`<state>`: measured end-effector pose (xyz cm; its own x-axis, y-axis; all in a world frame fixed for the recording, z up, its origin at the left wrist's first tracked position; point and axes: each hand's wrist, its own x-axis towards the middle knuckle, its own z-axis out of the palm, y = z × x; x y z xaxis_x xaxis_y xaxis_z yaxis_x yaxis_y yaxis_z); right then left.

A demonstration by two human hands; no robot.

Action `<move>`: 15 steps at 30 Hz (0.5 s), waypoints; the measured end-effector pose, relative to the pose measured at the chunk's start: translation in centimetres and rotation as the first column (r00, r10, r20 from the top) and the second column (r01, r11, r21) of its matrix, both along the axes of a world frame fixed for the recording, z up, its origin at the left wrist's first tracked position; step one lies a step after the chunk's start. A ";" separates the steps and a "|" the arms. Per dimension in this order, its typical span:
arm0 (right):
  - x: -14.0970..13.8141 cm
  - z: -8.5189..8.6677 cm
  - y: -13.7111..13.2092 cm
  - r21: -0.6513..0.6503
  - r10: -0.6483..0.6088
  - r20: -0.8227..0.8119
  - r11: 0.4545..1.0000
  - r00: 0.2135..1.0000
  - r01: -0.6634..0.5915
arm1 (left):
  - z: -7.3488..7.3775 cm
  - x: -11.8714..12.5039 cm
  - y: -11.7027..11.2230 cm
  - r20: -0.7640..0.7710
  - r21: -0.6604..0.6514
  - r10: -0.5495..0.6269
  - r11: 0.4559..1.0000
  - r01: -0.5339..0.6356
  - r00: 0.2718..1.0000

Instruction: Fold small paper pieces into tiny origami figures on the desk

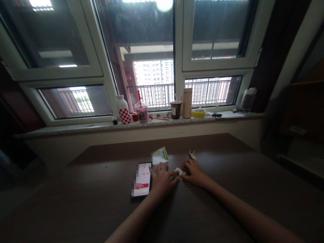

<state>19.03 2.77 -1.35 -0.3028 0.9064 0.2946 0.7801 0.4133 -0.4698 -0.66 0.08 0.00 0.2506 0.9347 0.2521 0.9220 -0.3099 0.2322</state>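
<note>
Both my hands rest on a dark wooden table point(227, 202). My left hand point(162, 179) and my right hand point(193, 172) meet over a small pale packet point(178, 172), each pinching one end of it with curled fingers. A phone point(142, 179) with its screen lit lies flat just left of my left hand. A green and white sachet point(160, 155) lies on the table just beyond my left hand. A small crumpled wrapper point(191, 154) sits just beyond my right hand.
A stone window sill point(88, 127) runs behind the table and bears a checked red and white bottle point(124, 109), a pink drink cup point(142, 112), a dark cup point(175, 109), a tan flask point(187, 103), yellow tape point(198, 113) and papers point(229, 114).
</note>
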 end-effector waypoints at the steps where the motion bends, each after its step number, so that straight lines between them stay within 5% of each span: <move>1: 0.1 0.0 0.0 -0.003 0.007 0.003 1.000 1.000 -0.007 | -0.1 0.0 0.0 -0.002 0.008 -0.001 1.000 0.001 1.000; 15: 0.6 0.4 -0.2 -0.010 0.083 0.024 0.997 0.996 -0.082 | 0.2 0.1 -0.2 -0.017 -0.016 0.017 1.000 -0.017 1.000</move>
